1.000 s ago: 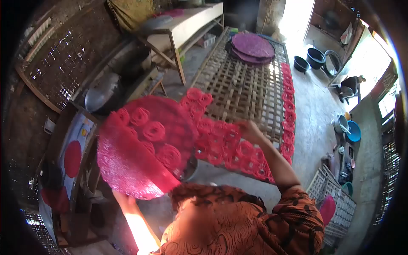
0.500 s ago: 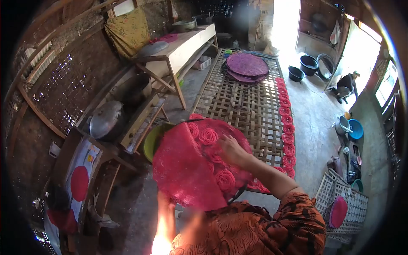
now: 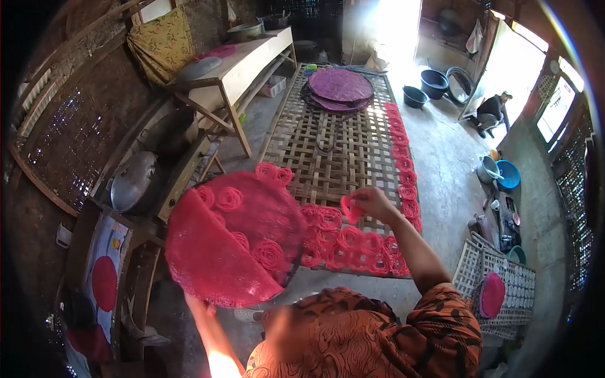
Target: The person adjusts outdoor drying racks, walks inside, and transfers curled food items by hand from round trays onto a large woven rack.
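Observation:
My left hand point(image 3: 205, 310) supports a round pink tray point(image 3: 271, 195) from below at its near left edge; its fingers are mostly hidden. A pink sheet point(image 3: 211, 258) is folded over part of the tray, and several coiled pink strand rounds point(image 3: 268, 254) lie on it. My right hand point(image 3: 373, 204) pinches a bent pink strand coil point(image 3: 350, 208) above the woven bamboo rack point(image 3: 315, 151). Rows of similar pink coils point(image 3: 353, 238) cover the rack's near end, and more run along its right edge.
Stacked purple round trays point(image 3: 340, 86) rest on the rack's far end. A long table point(image 3: 246, 57) and a lidded metal pot point(image 3: 133, 183) stand left. On the right are dark basins point(image 3: 435, 82), a blue basin point(image 3: 508, 174), a leaning rack point(image 3: 517, 286) and a crouching person point(image 3: 491, 114).
My right hand has lifted a coil off the tray and moved right over the rack. The tray in my left hand has shifted left, uncovering coils on the rack's near end.

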A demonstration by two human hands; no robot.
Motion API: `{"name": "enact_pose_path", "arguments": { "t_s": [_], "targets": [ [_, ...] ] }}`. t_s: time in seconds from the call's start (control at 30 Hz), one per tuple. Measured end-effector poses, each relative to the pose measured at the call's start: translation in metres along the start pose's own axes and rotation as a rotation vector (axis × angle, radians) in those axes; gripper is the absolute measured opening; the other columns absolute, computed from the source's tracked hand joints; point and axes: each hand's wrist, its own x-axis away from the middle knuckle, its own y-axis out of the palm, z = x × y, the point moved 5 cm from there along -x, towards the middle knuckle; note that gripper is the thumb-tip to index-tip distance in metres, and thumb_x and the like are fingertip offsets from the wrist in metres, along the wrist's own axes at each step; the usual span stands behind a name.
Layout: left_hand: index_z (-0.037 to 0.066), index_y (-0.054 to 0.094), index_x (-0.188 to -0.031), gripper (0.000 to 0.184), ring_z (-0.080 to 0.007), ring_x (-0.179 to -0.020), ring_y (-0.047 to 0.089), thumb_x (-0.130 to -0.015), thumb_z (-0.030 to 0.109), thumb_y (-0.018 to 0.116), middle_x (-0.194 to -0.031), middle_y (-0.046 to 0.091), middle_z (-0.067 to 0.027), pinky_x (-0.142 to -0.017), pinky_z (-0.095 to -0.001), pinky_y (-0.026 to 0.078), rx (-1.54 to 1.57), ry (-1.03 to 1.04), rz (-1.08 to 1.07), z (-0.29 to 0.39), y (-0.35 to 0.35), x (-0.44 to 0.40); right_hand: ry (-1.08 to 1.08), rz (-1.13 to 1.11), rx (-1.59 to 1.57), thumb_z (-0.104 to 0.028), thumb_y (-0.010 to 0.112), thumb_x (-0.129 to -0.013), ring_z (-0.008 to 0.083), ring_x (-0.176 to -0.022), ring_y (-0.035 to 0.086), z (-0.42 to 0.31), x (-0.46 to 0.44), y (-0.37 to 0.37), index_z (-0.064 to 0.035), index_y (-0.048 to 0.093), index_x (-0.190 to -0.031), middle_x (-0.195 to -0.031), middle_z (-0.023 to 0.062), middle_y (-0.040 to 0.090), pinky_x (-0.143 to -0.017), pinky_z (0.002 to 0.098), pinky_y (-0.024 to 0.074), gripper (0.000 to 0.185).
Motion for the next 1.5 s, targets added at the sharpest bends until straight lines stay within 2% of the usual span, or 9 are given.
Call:
{"name": "enact_pose_path", "arguments": {
  "t_s": [0.13, 0.2, 0.5, 0.7, 0.97, 1.07, 1.3, 1.43, 1.5],
  "targets": [
    [0.0, 0.053, -0.12, 0.035, -0.0275, -0.097, 0.063, -0.092, 0.022, 0.052, -0.112, 0.061, -0.0152, -0.08, -0.0405, 0.055, 0.08, 0.001, -0.067, 0.003, 0.007, 0.001, -0.071, 0.032, 0.415, -0.005, 0.054, -0.086, 0.023, -0.077, 0.066, 0.026, 0.004, -0.006, 0.0023, 0.064, -0.108, -0.082, 0.0115, 0.069, -0.071, 0.0345, 0.0524, 0.025],
    [0.002, 0.054, -0.118, 0.036, -0.0184, -0.08, 0.066, -0.091, 0.026, 0.052, -0.107, 0.063, -0.0116, -0.051, -0.0255, 0.054, -0.049, -0.013, -0.099, -0.002, 0.019, 0.01, 0.052, -0.015, 0.877, -0.006, 0.05, -0.084, 0.0391, -0.095, 0.061, 0.0, 0.01, 0.004, 0.0022, 0.063, -0.109, -0.101, 0.0185, 0.066, -0.085, 0.0409, 0.0497, 0.029],
    [0.0, 0.054, -0.121, 0.037, -0.0253, -0.101, 0.061, -0.092, 0.024, 0.055, -0.115, 0.061, -0.0129, -0.087, -0.0403, 0.052, 0.108, -0.296, -0.485, -0.103, 0.074, 0.018, -0.697, -0.068, 0.883, 0.0, 0.049, -0.079, 0.0309, -0.123, 0.047, -0.086, -0.026, 0.087, 0.0039, 0.054, -0.121, -0.126, 0.0221, 0.054, -0.107, 0.0376, 0.0347, 0.042],
    [0.001, 0.053, -0.123, 0.036, -0.026, -0.103, 0.06, -0.092, 0.021, 0.053, -0.118, 0.06, -0.0126, -0.091, -0.0425, 0.049, 0.073, -0.359, -0.621, -0.097, 0.1, 0.043, -0.419, -0.181, 0.916, -0.008, 0.059, -0.076, 0.0289, -0.109, 0.054, -0.08, -0.03, 0.062, -0.0017, 0.063, -0.099, -0.109, 0.0158, 0.061, -0.097, 0.0419, 0.0388, 0.023],
    [-0.001, 0.056, -0.115, 0.032, -0.0166, -0.052, 0.059, -0.094, 0.021, 0.045, -0.092, 0.062, -0.0132, -0.033, -0.0209, 0.041, -0.091, -0.066, -0.064, 0.007, -0.004, 0.021, -0.223, 0.001, 0.171, -0.012, 0.07, -0.079, 0.0131, -0.073, 0.062, -0.069, -0.071, 0.032, 0.0005, 0.064, -0.096, -0.081, 0.0095, 0.068, -0.066, 0.0318, 0.0496, 0.022],
    [-0.002, 0.054, -0.118, 0.035, -0.0216, -0.076, 0.065, -0.094, 0.023, 0.046, -0.102, 0.062, -0.0153, -0.05, -0.0272, 0.054, 0.014, -0.005, -0.374, 0.036, -0.051, 0.008, -0.312, 0.071, 0.418, -0.013, 0.068, -0.081, 0.0122, -0.067, 0.061, -0.053, -0.091, 0.045, 0.0017, 0.066, -0.094, -0.075, 0.0083, 0.068, -0.062, 0.0323, 0.0492, 0.019],
    [-0.004, 0.049, -0.121, 0.037, -0.0212, -0.073, 0.065, -0.096, 0.022, 0.043, -0.103, 0.061, -0.0165, -0.051, -0.0269, 0.056, 0.114, 0.217, 0.314, 0.059, -0.053, 0.04, 0.024, -0.103, 0.092, -0.007, 0.063, -0.083, 0.0134, -0.069, 0.063, 0.032, -0.156, 0.109, 0.0033, 0.066, -0.104, -0.076, 0.0131, 0.068, -0.062, 0.0317, 0.0502, 0.024],
    [-0.006, 0.053, -0.112, 0.033, -0.0108, -0.031, 0.042, -0.096, 0.02, 0.041, -0.08, 0.06, -0.0138, -0.021, -0.0206, 0.026, 0.091, 0.189, 0.288, 0.042, -0.061, 0.029, -0.226, -0.099, 0.713, 0.003, 0.055, -0.077, 0.0279, -0.078, 0.066, -0.021, -0.13, 0.137, -0.0023, 0.065, -0.111, -0.089, 0.0175, 0.068, -0.073, 0.0347, 0.0523, 0.036],
    [-0.004, 0.052, -0.118, 0.034, -0.0202, -0.073, 0.059, -0.095, 0.02, 0.044, -0.101, 0.06, -0.0153, -0.055, -0.0312, 0.05, 0.119, 0.068, -0.292, 0.023, -0.074, 0.006, -0.86, 0.045, 0.756, -0.002, 0.057, -0.08, 0.0297, -0.091, 0.064, -0.073, -0.094, 0.164, -0.0037, 0.063, -0.111, -0.1, 0.0163, 0.066, -0.082, 0.0363, 0.0505, 0.032]
  ]
}}
